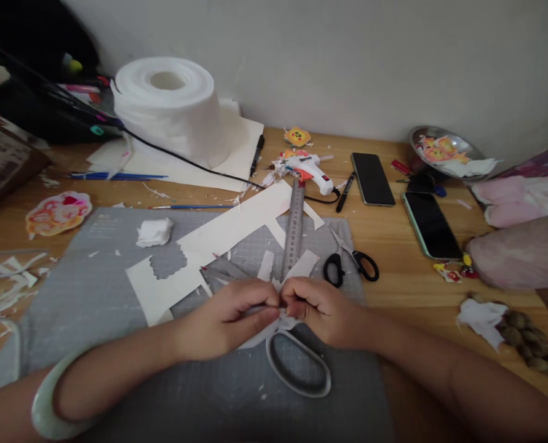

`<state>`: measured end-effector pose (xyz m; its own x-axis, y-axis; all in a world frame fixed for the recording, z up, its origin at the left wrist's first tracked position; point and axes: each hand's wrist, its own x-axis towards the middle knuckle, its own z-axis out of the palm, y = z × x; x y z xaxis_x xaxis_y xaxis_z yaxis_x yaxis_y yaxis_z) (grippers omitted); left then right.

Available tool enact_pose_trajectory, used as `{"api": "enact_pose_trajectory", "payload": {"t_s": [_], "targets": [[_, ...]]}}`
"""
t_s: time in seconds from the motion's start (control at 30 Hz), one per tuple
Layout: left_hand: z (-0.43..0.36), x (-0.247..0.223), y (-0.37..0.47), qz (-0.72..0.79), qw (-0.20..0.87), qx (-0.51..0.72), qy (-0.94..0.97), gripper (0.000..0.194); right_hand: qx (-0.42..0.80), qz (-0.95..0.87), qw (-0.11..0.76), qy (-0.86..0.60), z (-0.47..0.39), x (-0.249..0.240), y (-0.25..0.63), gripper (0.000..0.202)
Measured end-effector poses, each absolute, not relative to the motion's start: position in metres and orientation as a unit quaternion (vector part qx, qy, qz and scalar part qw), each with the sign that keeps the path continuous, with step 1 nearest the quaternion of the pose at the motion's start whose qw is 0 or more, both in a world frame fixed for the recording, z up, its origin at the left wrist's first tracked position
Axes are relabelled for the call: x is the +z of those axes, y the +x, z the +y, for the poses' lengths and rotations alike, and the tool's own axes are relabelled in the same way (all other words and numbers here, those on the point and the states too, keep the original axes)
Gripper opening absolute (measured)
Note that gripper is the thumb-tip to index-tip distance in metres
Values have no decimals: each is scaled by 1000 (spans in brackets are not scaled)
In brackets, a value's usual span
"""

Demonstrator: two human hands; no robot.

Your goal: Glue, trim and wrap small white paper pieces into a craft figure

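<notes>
My left hand (227,320) and my right hand (326,311) meet over the grey cutting mat (200,400). Thumbs and fingers of both are pinched together on a small white paper piece (289,322), mostly hidden by the fingers. Beneath my hands lie large grey-handled scissors (324,373), their blades pointing away to the left. White paper strips (265,266) stick out just past my fingertips. A steel ruler (293,227) lies beyond, across a cut sheet of white card (230,227). Small black-handled scissors (367,266) rest right of the ruler, and a folded white wad (154,232) sits at the left.
Behind the mat stand a big white roll (167,117) and a glue gun (308,172) with its cord. Two phones (373,178) and a metal bowl (414,138) of cutouts are at the right. Paper scraps (8,280) and a painted palette (59,214) lie left.
</notes>
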<state>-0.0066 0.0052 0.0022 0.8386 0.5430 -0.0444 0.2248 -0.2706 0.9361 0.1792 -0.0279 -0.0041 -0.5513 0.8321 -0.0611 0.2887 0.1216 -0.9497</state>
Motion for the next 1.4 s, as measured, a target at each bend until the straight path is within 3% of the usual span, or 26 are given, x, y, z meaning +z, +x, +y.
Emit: {"api": "enact_pose_trajectory", "payload": {"t_s": [0.43,0.67,1.13,1.4], "targets": [[4,-6,-14,302,640,140,692,29,630,-604,264,-410,-28,-3,181,21],[5,-4,-14,295,626,138,709,27,540,-697,251,-399,-26,-3,181,15],[4,-9,-15,295,647,147,687,29,499,-730,245,-397,-28,-4,180,15],[4,-1,-10,258,605,158,736,22,489,-743,231,-394,-30,-1,180,13]]}}
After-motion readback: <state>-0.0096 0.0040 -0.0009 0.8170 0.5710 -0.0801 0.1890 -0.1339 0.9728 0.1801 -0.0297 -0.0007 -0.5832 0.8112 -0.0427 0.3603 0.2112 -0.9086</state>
